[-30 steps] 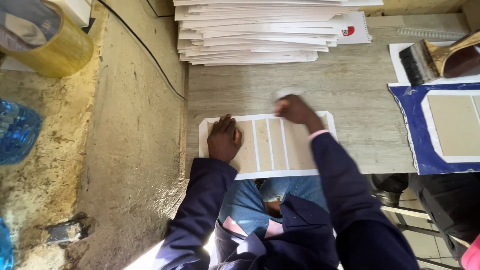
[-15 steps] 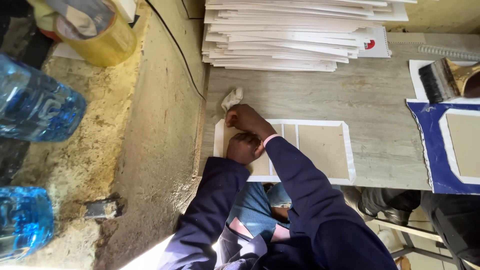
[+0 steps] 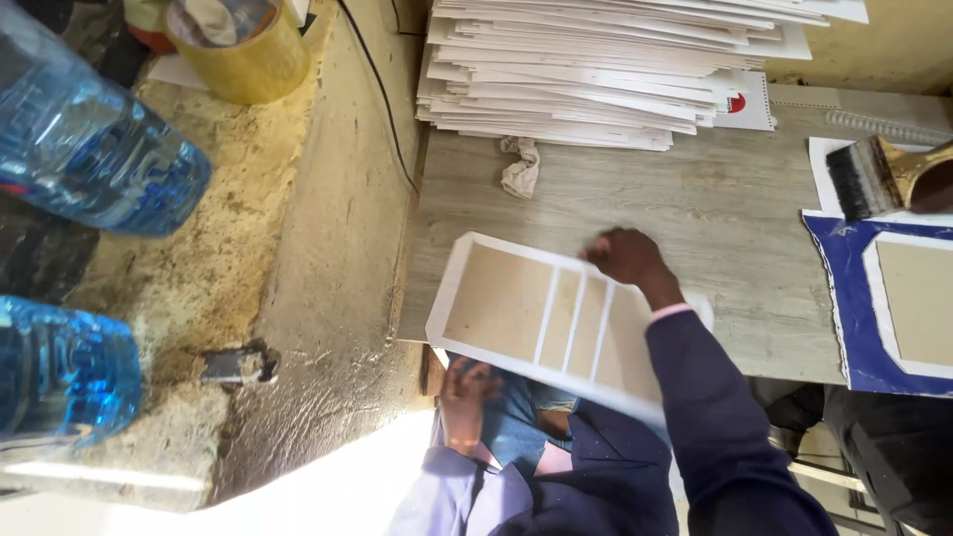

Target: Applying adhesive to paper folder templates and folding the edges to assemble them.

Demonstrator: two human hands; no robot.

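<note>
At frame centre the right hand is pressing flat on the panelled white-bordered board overhanging the surface, left hand gripping its near edge from below; looks light, stiff, best held by edges.

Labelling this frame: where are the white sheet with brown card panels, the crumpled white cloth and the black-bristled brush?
white sheet with brown card panels (image 3: 501,303), head view, left panel.
crumpled white cloth (image 3: 520,167), head view, its middle.
black-bristled brush (image 3: 852,179), head view, bristles.
</note>
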